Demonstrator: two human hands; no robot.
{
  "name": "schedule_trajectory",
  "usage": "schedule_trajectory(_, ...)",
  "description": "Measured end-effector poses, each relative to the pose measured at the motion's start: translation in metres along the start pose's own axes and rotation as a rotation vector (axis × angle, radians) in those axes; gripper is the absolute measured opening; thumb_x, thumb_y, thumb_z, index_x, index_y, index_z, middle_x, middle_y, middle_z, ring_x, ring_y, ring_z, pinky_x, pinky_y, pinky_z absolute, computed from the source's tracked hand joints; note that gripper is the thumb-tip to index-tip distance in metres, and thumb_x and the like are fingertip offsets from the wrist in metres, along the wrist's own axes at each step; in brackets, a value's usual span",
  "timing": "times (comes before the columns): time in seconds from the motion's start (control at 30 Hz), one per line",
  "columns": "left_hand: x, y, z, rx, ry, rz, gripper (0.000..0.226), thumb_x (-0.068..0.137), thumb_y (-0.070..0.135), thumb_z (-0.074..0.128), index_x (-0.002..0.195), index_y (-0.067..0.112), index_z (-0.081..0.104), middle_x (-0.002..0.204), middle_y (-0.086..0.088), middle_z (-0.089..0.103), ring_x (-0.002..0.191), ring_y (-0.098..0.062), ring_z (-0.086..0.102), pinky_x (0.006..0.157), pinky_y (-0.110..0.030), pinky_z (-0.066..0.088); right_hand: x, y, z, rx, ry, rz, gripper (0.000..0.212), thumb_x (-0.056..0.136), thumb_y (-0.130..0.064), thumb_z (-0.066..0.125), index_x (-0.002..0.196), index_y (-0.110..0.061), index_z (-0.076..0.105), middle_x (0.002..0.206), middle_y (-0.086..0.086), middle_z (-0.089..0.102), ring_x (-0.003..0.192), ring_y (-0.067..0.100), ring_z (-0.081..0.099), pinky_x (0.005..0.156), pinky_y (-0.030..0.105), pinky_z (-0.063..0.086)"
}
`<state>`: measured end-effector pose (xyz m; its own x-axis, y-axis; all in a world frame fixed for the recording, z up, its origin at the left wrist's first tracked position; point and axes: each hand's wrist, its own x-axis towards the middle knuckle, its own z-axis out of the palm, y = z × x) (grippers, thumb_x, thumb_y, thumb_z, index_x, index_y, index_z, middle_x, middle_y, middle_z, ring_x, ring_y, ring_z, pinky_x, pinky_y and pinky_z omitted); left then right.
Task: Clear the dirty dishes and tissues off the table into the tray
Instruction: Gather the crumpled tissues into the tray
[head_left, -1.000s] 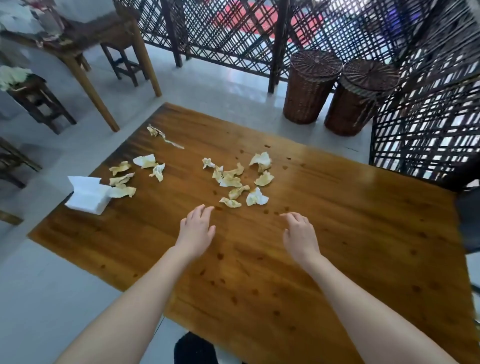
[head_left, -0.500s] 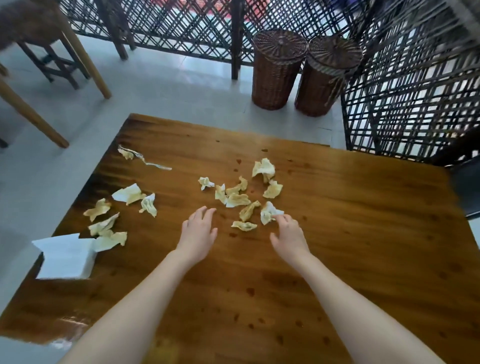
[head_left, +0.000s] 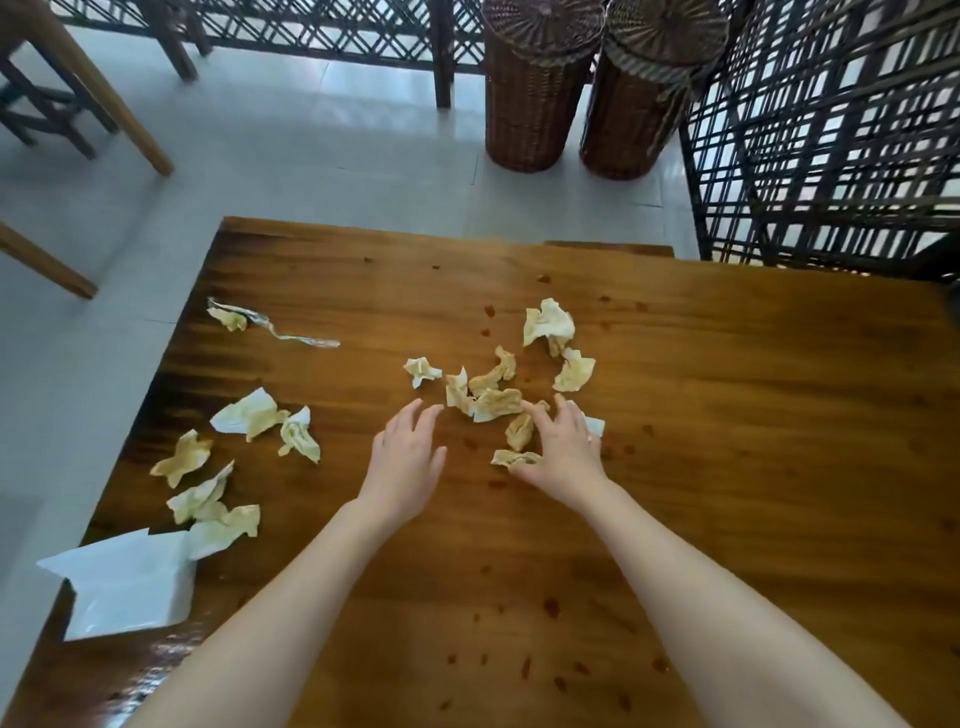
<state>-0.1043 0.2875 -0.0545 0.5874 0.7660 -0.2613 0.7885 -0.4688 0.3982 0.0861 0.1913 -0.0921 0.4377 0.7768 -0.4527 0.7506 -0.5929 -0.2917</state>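
At the worktop's (head_left: 727, 467) centre lies the main cluster of crumpled tissues (head_left: 493, 395), stained yellowish, and the right hand (head_left: 563, 449) now covers its near edge. Half a second ago that hand only reached the nearest scrap; now its fingers (head_left: 537, 413) arch, spread, over one balled tissue (head_left: 519, 431), while the thumb touches a flatter one (head_left: 511, 457). No closed grip shows yet. The left hand (head_left: 408, 449) has edged forward too, its fingers straight and holding nothing, just short of the cluster. By my reading, gathering has begun with this pile, and nothing is lifted so far.

A second group of tissues (head_left: 249, 415) lies well apart near the left edge, beside a white tissue pack (head_left: 124, 582) at the corner. Farther back rests a thin silvery strip (head_left: 291, 335), too blurred to identify. Neither a tray nor dishes are in view.

Dark spots fleck the glossy brown wood. Beyond it are pale floor tiles, two lidded wicker baskets (head_left: 537, 88) and a dark lattice screen (head_left: 831, 130).
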Motion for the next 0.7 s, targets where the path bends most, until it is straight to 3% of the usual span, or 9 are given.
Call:
schedule_trajectory(0.17, 0.007, 0.0, 0.007, -0.033, 0.005, -0.038, 0.052, 0.099, 0.027, 0.049, 0.148, 0.018, 0.032, 0.154, -0.008, 0.028, 0.142, -0.024, 0.028, 0.113, -0.041, 0.029, 0.003, 0.006, 0.007, -0.023, 0.101, -0.032, 0.06, 0.083, -0.043, 0.066, 0.135, -0.031, 0.04, 0.152, 0.009, 0.024, 0.142, 0.028, 0.017, 0.111, 0.053, 0.026)
schedule_trajectory(0.33, 0.014, 0.01, 0.01, -0.047, 0.015, -0.017, 0.05, 0.099, 0.025, 0.05, 0.146, 0.016, 0.036, 0.153, -0.01, 0.03, 0.141, -0.025, 0.03, 0.112, -0.04, 0.03, -0.005, 0.013, 0.006, 0.072, 0.245, -0.049, 0.03, 0.085, -0.009, 0.061, 0.113, -0.02, 0.06, 0.131, 0.007, 0.046, 0.12, 0.024, 0.042, 0.097, 0.036, 0.04)
schedule_trajectory(0.5, 0.028, 0.024, 0.008, -0.052, 0.01, 0.016, 0.052, 0.099, 0.026, 0.049, 0.147, 0.016, 0.034, 0.154, -0.009, 0.029, 0.141, -0.024, 0.028, 0.112, -0.039, 0.029, -0.005, 0.022, 0.003, 0.155, 0.241, -0.025, 0.021, 0.086, -0.001, 0.061, 0.101, -0.015, 0.065, 0.122, 0.004, 0.048, 0.112, 0.017, 0.044, 0.09, 0.027, 0.048)
schedule_trajectory(0.7, 0.049, 0.032, 0.009, 0.0, 0.007, 0.038, 0.06, 0.096, 0.029, 0.055, 0.15, 0.018, 0.029, 0.155, -0.01, 0.024, 0.143, -0.027, 0.024, 0.113, -0.043, 0.027, 0.002, 0.019, -0.011, 0.329, 0.305, -0.006, 0.017, 0.086, 0.002, 0.06, 0.094, -0.012, 0.065, 0.114, 0.002, 0.048, 0.108, 0.012, 0.04, 0.082, 0.017, 0.036)
